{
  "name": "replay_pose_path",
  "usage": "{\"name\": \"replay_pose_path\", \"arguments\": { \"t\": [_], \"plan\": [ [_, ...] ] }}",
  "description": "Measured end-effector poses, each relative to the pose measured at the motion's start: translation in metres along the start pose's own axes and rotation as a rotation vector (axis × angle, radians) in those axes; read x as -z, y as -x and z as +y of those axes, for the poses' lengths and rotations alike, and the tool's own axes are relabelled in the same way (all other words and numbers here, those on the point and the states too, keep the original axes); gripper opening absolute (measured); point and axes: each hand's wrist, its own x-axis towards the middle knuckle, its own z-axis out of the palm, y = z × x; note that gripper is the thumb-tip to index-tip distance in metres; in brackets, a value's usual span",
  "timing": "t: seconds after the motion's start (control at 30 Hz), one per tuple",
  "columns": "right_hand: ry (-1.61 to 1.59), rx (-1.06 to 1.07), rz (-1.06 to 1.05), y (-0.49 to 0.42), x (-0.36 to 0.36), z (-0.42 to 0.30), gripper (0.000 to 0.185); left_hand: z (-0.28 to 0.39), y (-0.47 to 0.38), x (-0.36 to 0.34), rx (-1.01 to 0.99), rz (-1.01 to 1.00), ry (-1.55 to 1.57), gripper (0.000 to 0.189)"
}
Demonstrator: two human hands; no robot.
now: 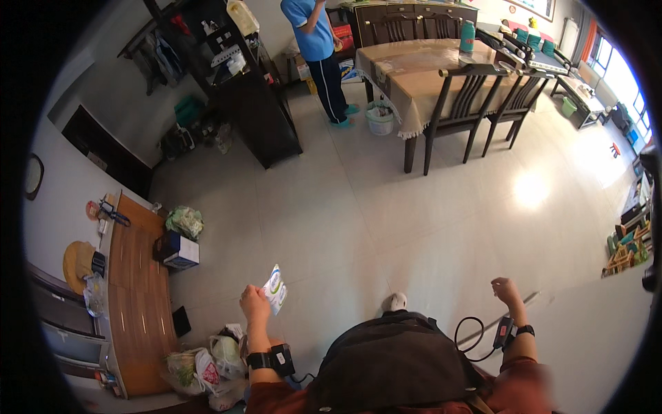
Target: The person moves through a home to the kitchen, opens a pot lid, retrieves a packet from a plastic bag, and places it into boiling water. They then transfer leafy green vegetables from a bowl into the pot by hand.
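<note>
My left hand [255,304] is closed around the edge of a small white packet [276,290] with blue and green print. The packet stands out to the right of my fist, above the tiled floor [341,227]. Over on the right, my right hand [507,291] hangs in the air with its fingers curled; I see nothing in it, though its palm side is partly hidden. Both forearms carry strapped-on dark devices with cables. One white shoe [397,301] shows on the floor in front of my dark apron [393,362].
A wooden cabinet [139,290] lines the left wall, with plastic bags [212,362] and a box [181,251] beside it. Ahead stand a cloth-covered dining table [414,77], chairs [460,108], a waste bin [380,119] and a person in blue [315,41]. A dark shelf unit [253,114] juts out leftward.
</note>
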Motion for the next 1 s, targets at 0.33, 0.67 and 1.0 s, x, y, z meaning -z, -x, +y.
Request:
{"name": "replay_pose_path", "arguments": {
  "t": [0.33, 0.67, 1.0],
  "plan": [
    [0.272, 0.529, -0.042, -0.275, 0.027, -0.274, 0.018, 0.105, -0.221, -0.059, 0.065, -0.118, -0.063, 0.014],
    [0.199, 0.008, 0.187, -0.386, 0.132, -0.302, 0.022, 0.325, -0.496, -0.146, -0.305, -0.144, 0.177, 0.013],
    [0.061, 0.146, 0.783, -0.572, 0.185, -0.418, 0.052, 0.587, -0.707, -0.203, -0.554, -0.24, 0.441, 0.015]
  ]
}}
